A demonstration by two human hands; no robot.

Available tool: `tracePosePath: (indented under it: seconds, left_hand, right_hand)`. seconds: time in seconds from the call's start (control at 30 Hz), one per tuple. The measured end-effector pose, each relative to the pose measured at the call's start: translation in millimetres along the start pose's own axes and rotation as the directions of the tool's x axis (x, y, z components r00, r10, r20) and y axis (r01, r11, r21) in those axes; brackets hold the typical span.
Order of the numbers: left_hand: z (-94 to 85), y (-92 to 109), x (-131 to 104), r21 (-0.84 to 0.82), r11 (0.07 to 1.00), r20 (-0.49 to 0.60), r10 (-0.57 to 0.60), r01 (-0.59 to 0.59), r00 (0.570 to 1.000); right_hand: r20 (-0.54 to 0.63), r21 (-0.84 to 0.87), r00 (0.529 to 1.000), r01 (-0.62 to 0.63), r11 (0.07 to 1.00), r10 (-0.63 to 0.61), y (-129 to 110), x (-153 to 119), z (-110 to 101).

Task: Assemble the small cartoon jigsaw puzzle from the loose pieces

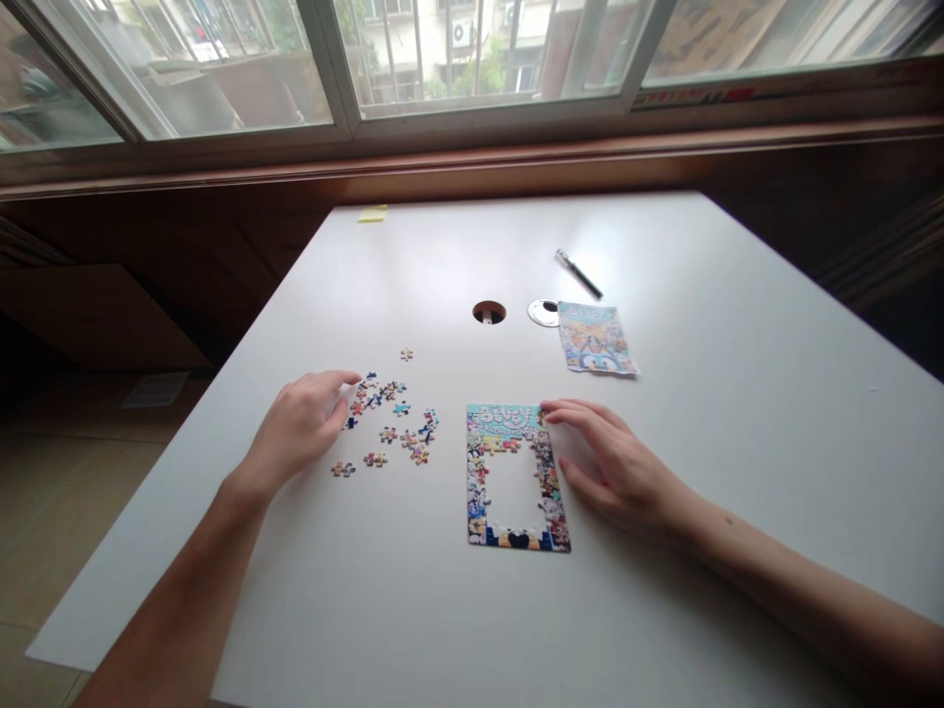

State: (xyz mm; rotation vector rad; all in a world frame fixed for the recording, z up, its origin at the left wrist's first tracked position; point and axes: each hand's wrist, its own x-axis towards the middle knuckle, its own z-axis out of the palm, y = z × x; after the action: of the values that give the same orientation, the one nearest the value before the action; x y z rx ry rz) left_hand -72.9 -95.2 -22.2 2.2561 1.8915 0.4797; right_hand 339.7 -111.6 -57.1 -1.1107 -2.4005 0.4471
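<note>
A partly assembled jigsaw puzzle (477,492) lies on the white table, its border joined around a bare middle. My right hand (609,452) rests at its upper right edge, fingertips on the corner, fingers apart and nothing gripped. Several loose puzzle pieces (388,434) are scattered to the left of the puzzle. At the left edge of that scatter is my left hand (306,418), its thumb and index finger apart beside the pieces, with no piece visible between them. One single piece (406,354) lies above the others.
The white table (369,610) has a round hole (489,313) with a metal ring cover (543,314) beside it. A crumpled picture sheet (597,338) lies right of the cover, below a black pen (579,274). Yellow tape (373,213) marks the far edge, near the windows.
</note>
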Motion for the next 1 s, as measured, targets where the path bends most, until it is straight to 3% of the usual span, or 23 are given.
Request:
tracePosePath:
  seconds: [0.43,1.0]
  left_hand:
    - [-1.5,-0.1,-0.8,-0.126,0.991,0.032,-0.035,0.039,0.999]
    - [-1.2,-3.5,-0.3,-0.117,0.992,0.018,-0.054,0.056,0.998]
  right_hand:
    - [-0.012,-0.003,1.0,0.013,1.0,-0.013,1.1,-0.8,0.8]
    - [-0.007,-0.007,1.0,0.017,1.0,-0.017,1.4,-0.4,0.5]
